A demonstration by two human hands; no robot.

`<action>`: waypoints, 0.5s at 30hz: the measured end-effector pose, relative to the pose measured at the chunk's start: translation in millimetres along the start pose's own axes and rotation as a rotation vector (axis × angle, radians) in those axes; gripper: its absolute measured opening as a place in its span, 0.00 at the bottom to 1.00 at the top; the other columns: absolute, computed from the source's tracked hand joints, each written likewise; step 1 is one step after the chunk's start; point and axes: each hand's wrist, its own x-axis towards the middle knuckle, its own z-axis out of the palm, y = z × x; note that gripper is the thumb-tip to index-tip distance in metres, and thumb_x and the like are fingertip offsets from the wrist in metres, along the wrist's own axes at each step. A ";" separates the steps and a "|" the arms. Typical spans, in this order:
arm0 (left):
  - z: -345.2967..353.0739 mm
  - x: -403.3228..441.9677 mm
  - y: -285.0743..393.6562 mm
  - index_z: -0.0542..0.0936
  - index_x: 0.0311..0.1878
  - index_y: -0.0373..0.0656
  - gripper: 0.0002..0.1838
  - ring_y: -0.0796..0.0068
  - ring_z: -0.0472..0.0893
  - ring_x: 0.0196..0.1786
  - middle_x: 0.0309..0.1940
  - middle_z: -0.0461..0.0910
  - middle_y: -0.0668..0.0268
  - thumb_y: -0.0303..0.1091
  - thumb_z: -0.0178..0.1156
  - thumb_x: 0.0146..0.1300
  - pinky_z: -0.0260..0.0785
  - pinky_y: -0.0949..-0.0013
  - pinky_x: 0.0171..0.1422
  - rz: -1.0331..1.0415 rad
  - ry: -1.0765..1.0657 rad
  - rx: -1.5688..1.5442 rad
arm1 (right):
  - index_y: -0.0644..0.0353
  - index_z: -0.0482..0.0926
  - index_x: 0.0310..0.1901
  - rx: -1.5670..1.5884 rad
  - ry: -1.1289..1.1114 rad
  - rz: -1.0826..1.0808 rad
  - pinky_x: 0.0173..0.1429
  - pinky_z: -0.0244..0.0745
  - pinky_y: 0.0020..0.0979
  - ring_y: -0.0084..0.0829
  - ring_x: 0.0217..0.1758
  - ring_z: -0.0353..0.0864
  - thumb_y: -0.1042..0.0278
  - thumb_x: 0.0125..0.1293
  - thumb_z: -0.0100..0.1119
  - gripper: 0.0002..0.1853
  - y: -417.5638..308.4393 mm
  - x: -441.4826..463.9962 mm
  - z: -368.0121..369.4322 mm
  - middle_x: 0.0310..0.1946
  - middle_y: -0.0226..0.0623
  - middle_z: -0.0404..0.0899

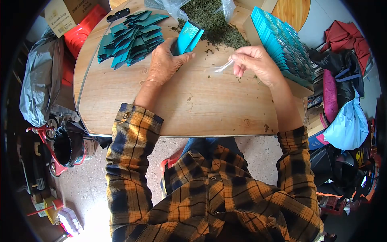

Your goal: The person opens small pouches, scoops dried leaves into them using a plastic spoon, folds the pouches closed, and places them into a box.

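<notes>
My left hand (163,60) grips a teal foil packet (188,38) with a pale leaf print, tilted above the wooden table (193,101). To its right, my right hand (256,62) pinches the handle of a clear plastic spoon (222,68) between thumb and fingers. The spoon's bowl points left toward the packet and is apart from it. Behind both hands lies a heap of dried green leaves (213,24), partly on a clear plastic bag (168,6). Whether leaves are in the packet cannot be seen.
Many overlapping teal packets (133,38) lie at the left. A cardboard box (253,34) at the right holds rows of upright teal packets (280,44). A black object (118,15) is near the far left edge. Leaf crumbs dot the tabletop.
</notes>
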 end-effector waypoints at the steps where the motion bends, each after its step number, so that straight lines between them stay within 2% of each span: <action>1: -0.2 -0.2 0.9 0.76 0.56 0.32 0.35 0.78 0.78 0.36 0.34 0.82 0.63 0.46 0.75 0.49 0.73 0.70 0.44 0.000 -0.002 0.001 | 0.68 0.81 0.39 0.087 -0.083 0.058 0.31 0.74 0.22 0.21 0.25 0.78 0.65 0.69 0.56 0.12 1.7 -1.1 0.5 0.24 0.35 0.80; 3: -0.5 -0.6 3.0 0.76 0.55 0.32 0.35 0.78 0.78 0.36 0.34 0.82 0.63 0.45 0.75 0.50 0.73 0.70 0.44 -0.034 -0.003 -0.003 | 0.67 0.81 0.39 0.158 -0.098 0.073 0.31 0.74 0.23 0.22 0.25 0.77 0.64 0.69 0.56 0.13 17.2 6.8 -1.9 0.24 0.36 0.80; 4: -0.2 -0.2 2.3 0.76 0.55 0.32 0.35 0.78 0.78 0.36 0.34 0.82 0.63 0.45 0.75 0.50 0.73 0.70 0.44 -0.033 -0.006 -0.001 | 0.67 0.81 0.40 0.168 -0.019 0.108 0.33 0.75 0.23 0.22 0.26 0.79 0.63 0.69 0.56 0.13 23.3 11.6 -3.2 0.26 0.37 0.81; 6: 0.1 0.6 0.6 0.79 0.49 0.33 0.33 0.61 0.83 0.37 0.33 0.83 0.52 0.48 0.76 0.45 0.74 0.62 0.46 -0.049 0.012 -0.068 | 0.66 0.81 0.41 0.178 0.061 0.139 0.34 0.76 0.24 0.23 0.27 0.80 0.63 0.69 0.56 0.13 38.6 24.0 -5.0 0.28 0.38 0.82; 8: 0.3 0.0 1.4 0.79 0.49 0.33 0.33 0.61 0.83 0.37 0.33 0.82 0.52 0.48 0.76 0.45 0.74 0.62 0.46 -0.050 0.017 -0.066 | 0.66 0.80 0.43 0.210 0.432 -0.023 0.38 0.77 0.25 0.25 0.31 0.83 0.62 0.69 0.57 0.14 49.6 34.9 -3.9 0.32 0.41 0.84; 9: -0.1 0.1 1.5 0.78 0.49 0.33 0.33 0.61 0.83 0.37 0.33 0.82 0.52 0.48 0.76 0.45 0.74 0.62 0.46 -0.054 0.023 -0.064 | 0.66 0.80 0.45 0.229 0.464 -0.022 0.41 0.78 0.25 0.28 0.35 0.85 0.62 0.69 0.56 0.14 53.7 36.2 -7.3 0.36 0.43 0.85; 13: 1.3 0.3 -0.5 0.78 0.49 0.33 0.33 0.61 0.83 0.37 0.33 0.82 0.51 0.47 0.76 0.45 0.74 0.62 0.45 -0.022 0.038 -0.058 | 0.68 0.79 0.45 0.223 0.345 0.022 0.40 0.78 0.26 0.29 0.35 0.85 0.63 0.70 0.55 0.14 42.2 28.0 -4.6 0.35 0.44 0.84; 15: 0.9 0.0 2.0 0.78 0.49 0.33 0.34 0.61 0.83 0.37 0.33 0.82 0.51 0.48 0.76 0.45 0.74 0.62 0.45 -0.059 0.016 -0.061 | 0.69 0.79 0.45 0.174 0.210 0.093 0.40 0.78 0.26 0.30 0.35 0.85 0.64 0.70 0.55 0.14 40.2 26.5 -2.1 0.35 0.45 0.84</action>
